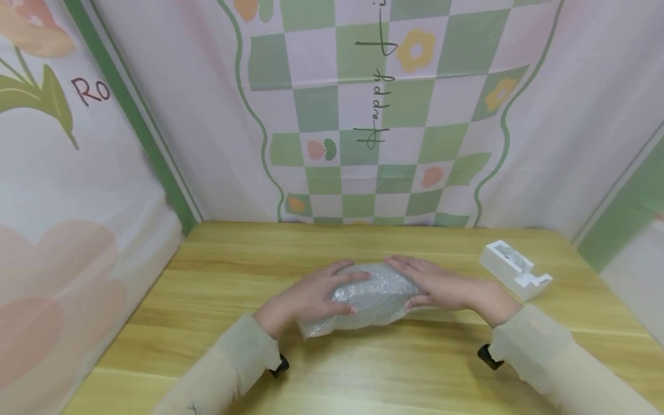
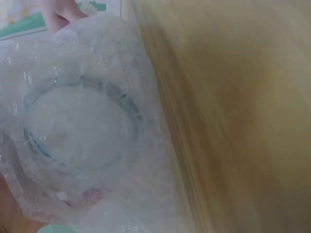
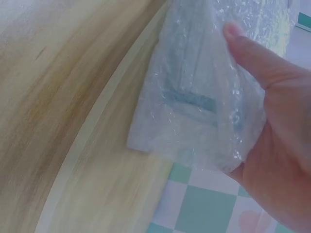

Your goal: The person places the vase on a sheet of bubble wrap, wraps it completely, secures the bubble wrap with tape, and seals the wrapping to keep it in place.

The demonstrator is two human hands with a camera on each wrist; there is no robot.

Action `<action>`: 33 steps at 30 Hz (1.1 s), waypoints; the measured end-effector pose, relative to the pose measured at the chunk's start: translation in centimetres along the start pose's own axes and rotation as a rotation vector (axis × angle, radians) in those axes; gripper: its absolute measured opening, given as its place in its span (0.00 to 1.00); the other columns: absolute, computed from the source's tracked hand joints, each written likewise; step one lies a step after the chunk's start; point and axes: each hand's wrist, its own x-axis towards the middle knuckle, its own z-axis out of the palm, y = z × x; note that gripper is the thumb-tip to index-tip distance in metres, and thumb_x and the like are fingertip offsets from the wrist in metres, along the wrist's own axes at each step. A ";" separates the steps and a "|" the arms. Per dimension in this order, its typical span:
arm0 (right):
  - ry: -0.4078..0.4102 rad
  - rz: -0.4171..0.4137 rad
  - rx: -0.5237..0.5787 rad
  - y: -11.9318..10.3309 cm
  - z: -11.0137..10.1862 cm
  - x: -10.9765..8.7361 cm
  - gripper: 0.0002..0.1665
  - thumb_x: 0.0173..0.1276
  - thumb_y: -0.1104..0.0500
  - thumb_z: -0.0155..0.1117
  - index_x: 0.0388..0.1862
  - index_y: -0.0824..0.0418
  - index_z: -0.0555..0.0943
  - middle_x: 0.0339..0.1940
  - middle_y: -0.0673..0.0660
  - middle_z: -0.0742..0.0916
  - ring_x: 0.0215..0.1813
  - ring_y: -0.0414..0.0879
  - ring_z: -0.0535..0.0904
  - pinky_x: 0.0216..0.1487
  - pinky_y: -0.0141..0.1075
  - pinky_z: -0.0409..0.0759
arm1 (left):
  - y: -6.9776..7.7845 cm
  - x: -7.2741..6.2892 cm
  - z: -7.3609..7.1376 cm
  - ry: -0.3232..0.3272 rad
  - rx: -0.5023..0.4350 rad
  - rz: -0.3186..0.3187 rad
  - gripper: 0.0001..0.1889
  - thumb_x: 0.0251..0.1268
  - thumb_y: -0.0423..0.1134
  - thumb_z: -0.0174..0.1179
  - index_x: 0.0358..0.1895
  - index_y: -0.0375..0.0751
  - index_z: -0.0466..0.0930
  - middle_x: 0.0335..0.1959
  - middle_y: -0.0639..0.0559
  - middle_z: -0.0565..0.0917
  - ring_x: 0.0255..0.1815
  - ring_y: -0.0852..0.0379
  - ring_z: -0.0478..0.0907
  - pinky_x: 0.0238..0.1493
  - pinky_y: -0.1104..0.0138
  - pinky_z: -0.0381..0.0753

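A bundle of clear bubble wrap (image 1: 378, 297) lies lengthwise on the table between both hands. Through the layers in the left wrist view, a round rim shows at the end of the wrapped object (image 2: 80, 128); what the object is, I cannot tell. My left hand (image 1: 316, 291) grips the left end, fingers over the top and thumb along the near side. At the other end, my right hand (image 1: 441, 285) holds the wrap, its thumb (image 3: 255, 56) pressed on the plastic in the right wrist view. Loose wrap sticks out past the left end.
A white tape dispenser (image 1: 515, 270) with a roll in it stands at the right on the wooden table (image 1: 233, 248). Behind the table hangs a green and white checked cloth (image 1: 358, 115). Another printed cloth (image 1: 78, 190) hangs along the left side.
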 end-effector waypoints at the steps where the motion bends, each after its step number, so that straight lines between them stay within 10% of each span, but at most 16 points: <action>1: 0.010 0.000 -0.020 0.0 0.0 0.0 0.55 0.69 0.53 0.71 0.83 0.65 0.50 0.80 0.72 0.60 0.77 0.71 0.57 0.72 0.67 0.60 | 0.1 0.0 0.1 0.008 0.005 -0.005 0.37 0.72 0.61 0.58 0.81 0.67 0.56 0.84 0.46 0.51 0.76 0.35 0.61 0.66 0.36 0.69; 33: 0.207 0.128 -0.061 -0.1 -2.9 -3.2 0.42 0.73 0.48 0.68 0.77 0.67 0.67 0.75 0.70 0.70 0.72 0.70 0.67 0.69 0.65 0.67 | 1.6 -0.9 1.0 0.071 0.045 -0.060 0.37 0.72 0.60 0.59 0.81 0.68 0.56 0.83 0.44 0.51 0.76 0.37 0.62 0.63 0.37 0.73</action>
